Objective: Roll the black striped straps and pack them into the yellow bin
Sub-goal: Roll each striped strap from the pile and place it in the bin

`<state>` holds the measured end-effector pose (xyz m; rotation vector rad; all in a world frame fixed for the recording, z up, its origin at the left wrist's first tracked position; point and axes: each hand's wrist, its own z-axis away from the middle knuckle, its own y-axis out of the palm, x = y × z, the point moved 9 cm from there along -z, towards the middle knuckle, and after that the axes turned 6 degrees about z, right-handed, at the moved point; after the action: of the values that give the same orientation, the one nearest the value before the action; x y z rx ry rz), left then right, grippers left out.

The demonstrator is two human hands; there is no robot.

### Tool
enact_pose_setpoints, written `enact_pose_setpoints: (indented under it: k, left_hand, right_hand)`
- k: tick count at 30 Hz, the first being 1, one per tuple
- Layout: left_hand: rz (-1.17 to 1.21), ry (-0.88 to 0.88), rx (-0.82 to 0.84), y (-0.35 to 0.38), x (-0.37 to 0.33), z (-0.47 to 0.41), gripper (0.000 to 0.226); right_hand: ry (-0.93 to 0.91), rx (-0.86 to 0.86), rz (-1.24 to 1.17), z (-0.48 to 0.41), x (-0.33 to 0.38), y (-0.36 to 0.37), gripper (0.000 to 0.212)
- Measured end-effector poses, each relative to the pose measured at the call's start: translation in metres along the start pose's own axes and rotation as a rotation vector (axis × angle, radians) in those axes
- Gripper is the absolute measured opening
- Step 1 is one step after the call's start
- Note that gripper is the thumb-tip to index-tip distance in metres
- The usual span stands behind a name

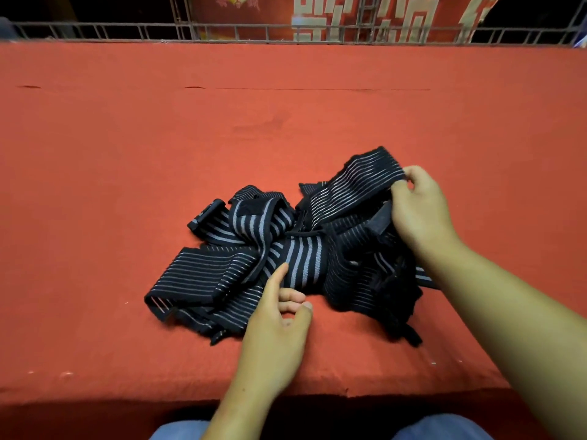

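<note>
Looked like the untangling step: right hand (416,211) pinched one striped strap (355,182) by its end, left hand (276,319) rested loose-fingered, gripping nothing, on the strap pile (305,258), so next up was probably pulling that strap free to roll.

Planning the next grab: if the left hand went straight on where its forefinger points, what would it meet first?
The left hand would meet the broad-striped strap mid-pile; its forefinger seems to touch it.

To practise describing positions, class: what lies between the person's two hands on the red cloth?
In the head view, the tangled pile of black striped straps lies between the left hand and the right hand, which pinches one strap's end.
</note>
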<state>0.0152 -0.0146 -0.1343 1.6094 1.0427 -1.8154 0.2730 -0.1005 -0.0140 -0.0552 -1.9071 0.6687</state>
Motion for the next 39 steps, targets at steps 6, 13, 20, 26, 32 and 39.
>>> enact_pose_setpoints:
  k: [6, 13, 20, 26, 32, 39]
  left_hand:
    - [-0.007, 0.03, -0.006, 0.003, -0.002, 0.003, 0.066]
    - [-0.022, 0.316, -0.122, 0.012, -0.049, 0.024, 0.039]
    - [-0.129, 0.657, 0.032, 0.068, -0.136, 0.031, 0.052]
    - [-0.134, 0.485, -0.066, 0.076, -0.136, -0.001, 0.065]
    - [-0.562, 0.3, -0.047, 0.069, -0.124, -0.035, 0.038]
    - [-0.811, 0.376, -0.153, 0.058, -0.116, -0.037, 0.031]
  right_hand:
    - [-0.037, -0.062, -0.286, 0.02, 0.024, -0.033, 0.021]
    - [0.209, 0.036, -0.558, 0.046, 0.007, -0.024, 0.028]
    - [0.114, 0.122, -0.39, 0.064, 0.011, -0.027, 0.035]
    - [0.013, 0.015, -0.273, 0.081, 0.024, -0.037, 0.04]
    - [-0.021, 0.043, -0.309, 0.093, 0.034, -0.038, 0.039]
    - [0.165, 0.0, -0.699, 0.098, 0.024, -0.046, 0.032]
